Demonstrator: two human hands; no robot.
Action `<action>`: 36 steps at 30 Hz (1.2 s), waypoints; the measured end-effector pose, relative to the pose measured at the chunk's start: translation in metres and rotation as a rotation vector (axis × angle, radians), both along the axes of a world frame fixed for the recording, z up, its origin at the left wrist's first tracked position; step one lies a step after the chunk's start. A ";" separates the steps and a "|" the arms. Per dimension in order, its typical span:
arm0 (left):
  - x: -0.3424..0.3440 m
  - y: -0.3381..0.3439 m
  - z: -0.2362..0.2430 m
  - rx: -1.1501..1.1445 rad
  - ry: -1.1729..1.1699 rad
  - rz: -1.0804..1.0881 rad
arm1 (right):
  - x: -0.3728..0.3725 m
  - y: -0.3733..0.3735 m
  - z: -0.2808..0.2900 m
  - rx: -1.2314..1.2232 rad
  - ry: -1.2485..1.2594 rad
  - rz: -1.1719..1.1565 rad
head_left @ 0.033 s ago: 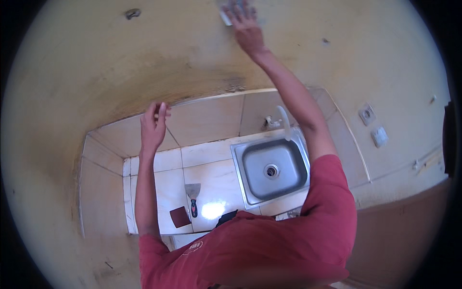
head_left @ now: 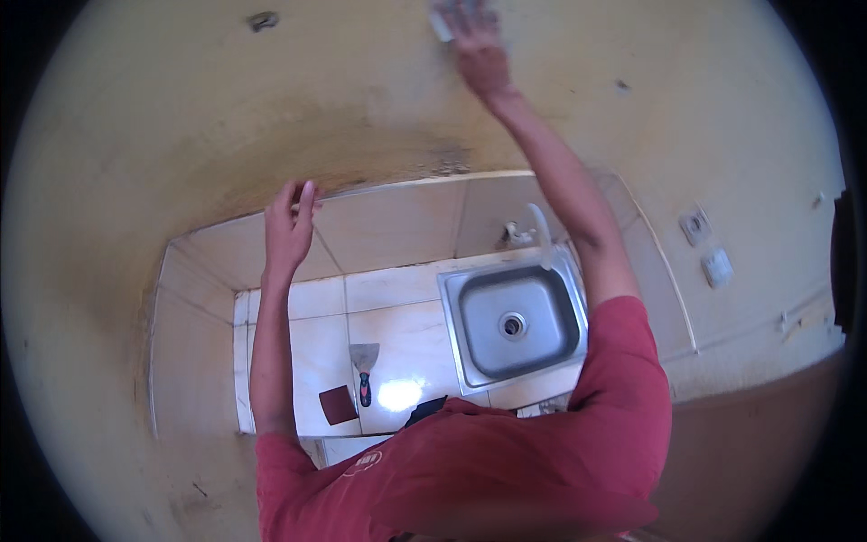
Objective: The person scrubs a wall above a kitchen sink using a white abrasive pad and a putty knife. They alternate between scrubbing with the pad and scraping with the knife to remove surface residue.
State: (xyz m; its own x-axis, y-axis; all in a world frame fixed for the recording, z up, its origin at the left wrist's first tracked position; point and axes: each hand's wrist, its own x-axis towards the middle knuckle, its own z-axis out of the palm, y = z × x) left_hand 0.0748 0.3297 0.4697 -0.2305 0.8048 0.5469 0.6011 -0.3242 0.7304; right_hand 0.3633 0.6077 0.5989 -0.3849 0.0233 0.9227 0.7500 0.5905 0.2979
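High on the stained yellowish wall [head_left: 352, 90], my right hand [head_left: 479, 50] lies with fingers spread over a pale flat sheet [head_left: 441, 27], pressing it to the surface. Only one edge of the sheet shows, and the fingertips are blurred. My left hand [head_left: 291, 221] is raised in front of the tiled backsplash [head_left: 388, 221], near its top edge. Its fingers are loosely bent, the thumb stands apart, and nothing shows in it. Below, on the white tiled counter [head_left: 402, 321], a scraper [head_left: 365, 370] with a black and red handle lies beside a dark red square sheet [head_left: 339, 406].
A steel sink [head_left: 517, 316] is set into the counter at the right, under a tap with a white spout [head_left: 542, 235]. Two wall fittings, a socket [head_left: 694, 226] and a white plate [head_left: 717, 267], sit farther right. A small fixture [head_left: 263, 21] juts from the wall at upper left.
My right hand and the pale sheet have shifted slightly to the right. The whole view has also moved a little. My left hand stays by the backsplash.
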 end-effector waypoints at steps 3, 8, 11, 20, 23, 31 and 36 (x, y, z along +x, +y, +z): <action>-0.004 0.009 0.021 0.079 0.024 0.041 | 0.005 0.001 0.046 0.009 0.120 -0.080; -0.025 0.048 0.079 0.223 0.258 0.277 | -0.003 -0.010 0.019 0.037 0.094 0.000; -0.041 0.074 0.150 0.350 0.436 0.460 | 0.000 -0.005 0.007 0.041 0.016 0.018; -0.063 0.145 0.222 0.302 0.843 0.598 | 0.003 -0.008 -0.001 0.026 0.068 -0.027; -0.073 0.155 0.219 0.227 0.911 0.620 | 0.016 -0.009 -0.002 0.017 -0.014 -0.034; -0.075 0.153 0.215 0.315 0.924 0.644 | 0.052 -0.001 0.026 0.011 0.120 -0.076; -0.062 0.139 0.200 0.450 0.755 0.705 | 0.055 0.007 -0.031 0.041 -0.106 -0.020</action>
State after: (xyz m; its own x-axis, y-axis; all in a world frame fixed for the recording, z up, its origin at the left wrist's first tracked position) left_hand 0.0131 0.4690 0.6699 -0.0425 0.3198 0.9465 0.9927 0.1202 0.0040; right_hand 0.4179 0.6150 0.5679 -0.4800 -0.0047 0.8773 0.7245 0.5618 0.3994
